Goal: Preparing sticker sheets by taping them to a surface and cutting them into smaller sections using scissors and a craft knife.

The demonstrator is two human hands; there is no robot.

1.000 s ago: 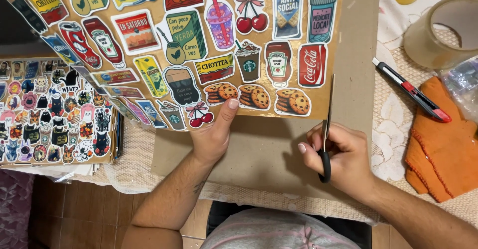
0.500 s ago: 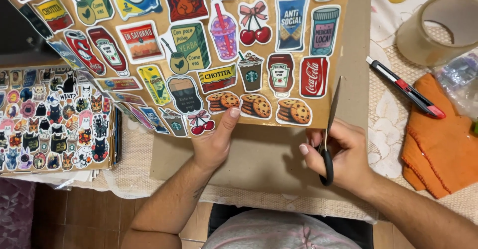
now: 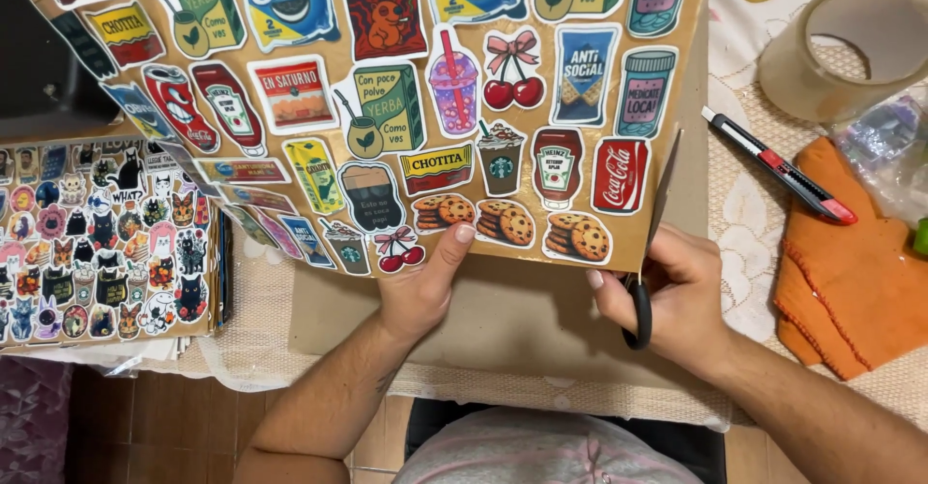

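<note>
Pinched by the left hand [image 3: 420,291] at its lower edge, the brown sticker sheet [image 3: 406,107] is being steadied while scissors [image 3: 650,242], gripped in the right hand [image 3: 677,295], are being held blades-up along its right edge.

Sticker sheet and scissors in our hands

We are holding a brown kraft sticker sheet [image 3: 387,107], covered in glossy food and drink stickers, tilted over the table, our left hand [image 3: 420,286] pinching its lower edge beside the cookie stickers. We are gripping black-handled scissors [image 3: 650,242] in our right hand [image 3: 677,295], their blades pointing upward along the sheet's right edge, just beside the red can sticker.
</note>
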